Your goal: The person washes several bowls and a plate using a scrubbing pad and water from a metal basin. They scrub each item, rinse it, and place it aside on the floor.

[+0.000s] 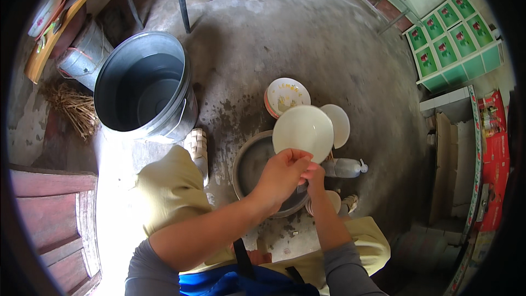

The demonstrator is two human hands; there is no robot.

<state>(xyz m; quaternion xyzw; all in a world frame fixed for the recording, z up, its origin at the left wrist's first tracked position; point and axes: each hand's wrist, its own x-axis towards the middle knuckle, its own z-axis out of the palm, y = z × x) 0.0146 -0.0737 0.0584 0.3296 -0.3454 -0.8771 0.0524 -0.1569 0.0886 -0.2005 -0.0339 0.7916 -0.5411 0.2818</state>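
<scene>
Out in front of me is a white bowl [303, 131], tilted so that its inside faces up towards me. My left hand [283, 174] pinches its near rim. Beside it, my right hand [315, 177] also has its fingers closed at that rim, partly hidden where the two hands meet. Below and to the left, a dark round basin [240, 168] sits on the floor, partly covered by the bowl and my arms. A bowl with a lemon print [292, 90] tops a stack beyond it. A white plastic dish [339, 125] shows behind the held bowl's right side.
A clear plastic bottle [345, 167] lies right of the basin. Other pale bowls [332, 202] are half hidden by my right forearm. A large metal bucket [181, 121] holding water stands at left, near my shoe [198, 144]. Wet patches mark the concrete floor [246, 49]. Green boxes [456, 37] stand far right.
</scene>
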